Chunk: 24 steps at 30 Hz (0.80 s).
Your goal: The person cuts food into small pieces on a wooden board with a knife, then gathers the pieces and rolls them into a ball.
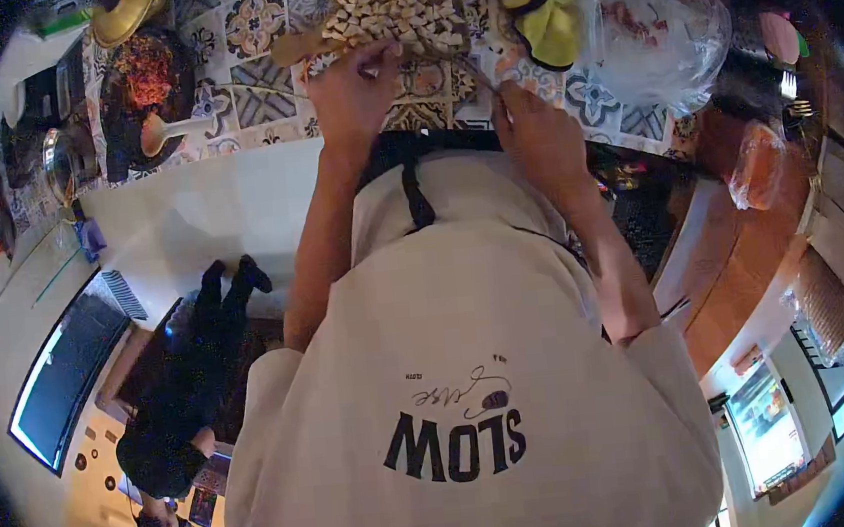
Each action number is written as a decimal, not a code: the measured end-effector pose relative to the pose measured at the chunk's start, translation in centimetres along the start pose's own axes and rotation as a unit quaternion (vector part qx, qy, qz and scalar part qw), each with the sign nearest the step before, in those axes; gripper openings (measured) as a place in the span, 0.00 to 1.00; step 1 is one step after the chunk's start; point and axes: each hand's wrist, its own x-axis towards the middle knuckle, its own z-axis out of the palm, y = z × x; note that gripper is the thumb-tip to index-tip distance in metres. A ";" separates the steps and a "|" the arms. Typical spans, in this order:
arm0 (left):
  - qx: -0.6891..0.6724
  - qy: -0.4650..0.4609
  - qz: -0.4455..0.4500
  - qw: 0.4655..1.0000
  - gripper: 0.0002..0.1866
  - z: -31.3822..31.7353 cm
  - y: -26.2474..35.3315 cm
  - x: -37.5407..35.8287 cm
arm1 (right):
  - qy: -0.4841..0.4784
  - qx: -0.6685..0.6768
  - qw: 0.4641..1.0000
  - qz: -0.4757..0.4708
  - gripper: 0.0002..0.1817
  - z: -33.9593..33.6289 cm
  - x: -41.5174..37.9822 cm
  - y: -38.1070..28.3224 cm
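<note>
Pale chopped cubes (390, 15) lie heaped on a wooden board (298, 47) at the top centre. My left hand (355, 94) is at the heap's near edge, its fingers curled together; what they pinch, if anything, is too small to tell. To the right, my right hand (539, 133) is closed round a knife (478, 75), whose thin blade points up and left toward the board. The handle is hidden in my fingers.
A dark pan (113, 120) of red food with a spoon (170, 132) stands left on the patterned tabletop (262, 102). Right of the board are a yellow cloth (550, 26) and a plastic-covered bowl (657, 27). A person in dark clothes (188, 394) is farther off, lower left.
</note>
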 end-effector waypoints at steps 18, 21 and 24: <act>0.181 -0.101 0.284 0.936 0.10 -0.2 0.3 8.4 | -0.084 0.053 0.995 -0.010 0.11 0.6 -0.7 0.3; 0.186 -0.131 0.286 0.931 0.09 -0.7 0.8 9.0 | -0.054 0.082 0.995 -0.009 0.11 0.4 -1.0 0.4; 0.157 -0.151 0.245 0.945 0.10 -1.3 0.3 9.5 | -0.070 0.098 0.993 -0.004 0.11 0.7 -0.7 0.7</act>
